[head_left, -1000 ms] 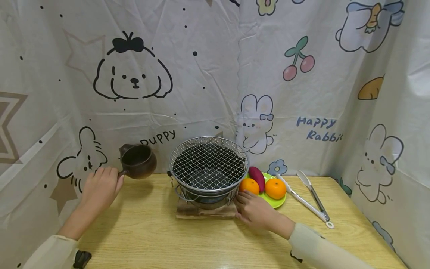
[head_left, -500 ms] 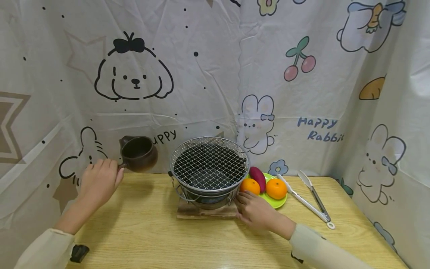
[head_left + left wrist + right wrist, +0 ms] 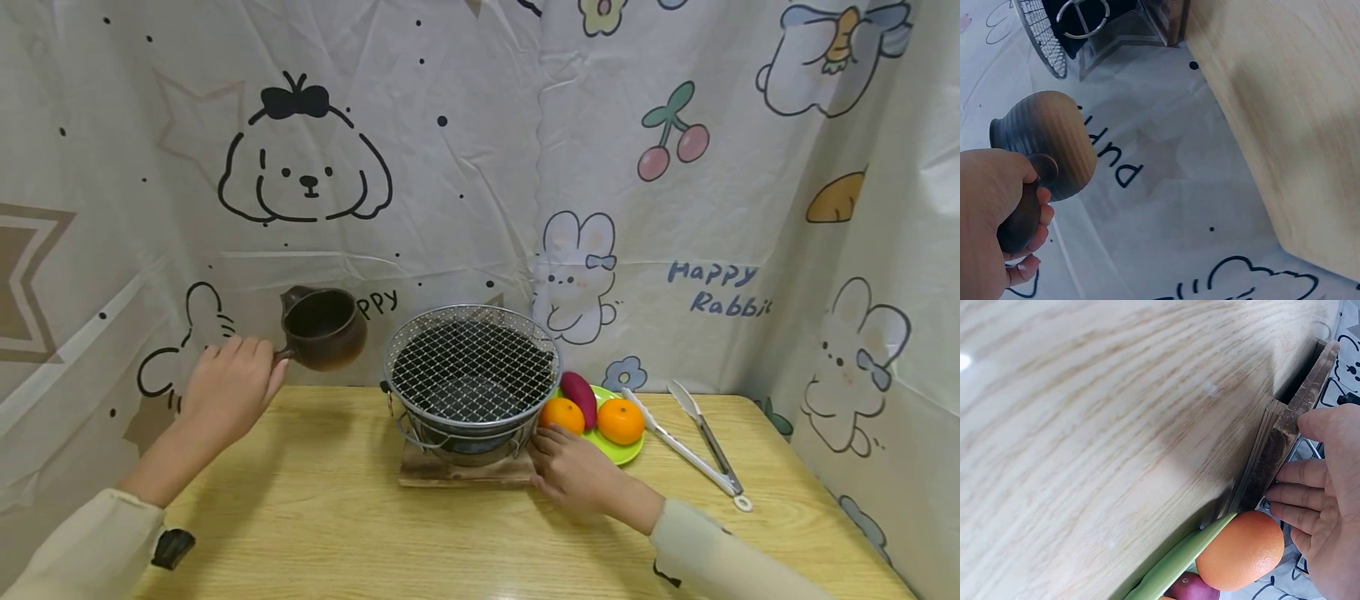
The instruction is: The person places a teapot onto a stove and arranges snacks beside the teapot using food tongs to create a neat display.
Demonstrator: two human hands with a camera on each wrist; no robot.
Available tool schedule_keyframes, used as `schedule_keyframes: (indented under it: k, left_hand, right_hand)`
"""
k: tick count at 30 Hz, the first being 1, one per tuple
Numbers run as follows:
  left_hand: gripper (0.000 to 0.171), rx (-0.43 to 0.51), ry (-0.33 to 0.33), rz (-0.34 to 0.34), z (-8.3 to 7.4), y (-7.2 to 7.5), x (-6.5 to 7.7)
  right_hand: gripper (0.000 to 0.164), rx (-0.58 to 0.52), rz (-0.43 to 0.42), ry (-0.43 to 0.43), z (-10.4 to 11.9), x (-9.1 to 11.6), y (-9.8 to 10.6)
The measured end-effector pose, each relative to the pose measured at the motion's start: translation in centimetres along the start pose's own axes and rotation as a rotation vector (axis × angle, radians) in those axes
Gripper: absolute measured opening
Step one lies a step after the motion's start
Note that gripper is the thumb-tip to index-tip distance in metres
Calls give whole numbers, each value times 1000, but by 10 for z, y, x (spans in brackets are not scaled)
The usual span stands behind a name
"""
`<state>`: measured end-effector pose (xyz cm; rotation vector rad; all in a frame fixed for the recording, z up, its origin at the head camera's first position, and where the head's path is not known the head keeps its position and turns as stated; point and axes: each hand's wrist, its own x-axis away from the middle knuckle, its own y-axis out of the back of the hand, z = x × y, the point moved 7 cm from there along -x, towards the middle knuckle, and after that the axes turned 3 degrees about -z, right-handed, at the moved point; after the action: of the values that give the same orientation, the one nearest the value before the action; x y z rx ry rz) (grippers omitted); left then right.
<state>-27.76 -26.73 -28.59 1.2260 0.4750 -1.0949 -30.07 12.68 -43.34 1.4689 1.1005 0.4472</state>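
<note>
In the head view my left hand [image 3: 228, 387] grips the side handle of a dark brown clay teapot [image 3: 330, 337], held in the air above the table's back left. Its open mouth and a small spout show, with no lid on it. The left wrist view has the fingers curled round the teapot's handle [image 3: 1019, 219]. My right hand [image 3: 573, 471] lies beside the round tabletop grill [image 3: 472, 375], fingers extended. In the right wrist view its thumb and fingertips are at the edge of the wooden board [image 3: 1279, 431] under the grill.
Right of the grill, a green plate [image 3: 618, 454] carries two oranges [image 3: 620, 422] and a purple sweet potato [image 3: 580, 398]. Metal tongs [image 3: 705, 446] with a white ring lie spread farther right. A printed curtain [image 3: 465, 150] hangs close behind the table [image 3: 390, 542].
My left hand has raised the teapot and brought it slightly right, toward the grill. The right hand has stayed by the wooden board.
</note>
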Motion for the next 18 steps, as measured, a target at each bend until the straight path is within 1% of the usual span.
schedule_keyframes:
  k: [2,6,7,13,16,18]
  left_hand:
    - [38,6,-7,3,-1,3,-5]
    - [37,12,-41,-17,-4,7,-15]
    - [33,13,-50,-23,-5,8,-18]
    - [45,7,-84,-49,-7,11,-29]
    - [44,6,-93,-59,-8,13,-34]
    - [40,9,-99,-65,-9,14,-38]
  right_hand:
    - [43,5,3,2,1,-1,1]
    - [42,12,-8,6,1,1,2]
    - [43,13,-13,7,1,1,2]
    - [43,19,-38,16,-1,3,-1]
    - [43,21,-27,9,0,2,0]
    - [43,19,-18,6,0,1,0]
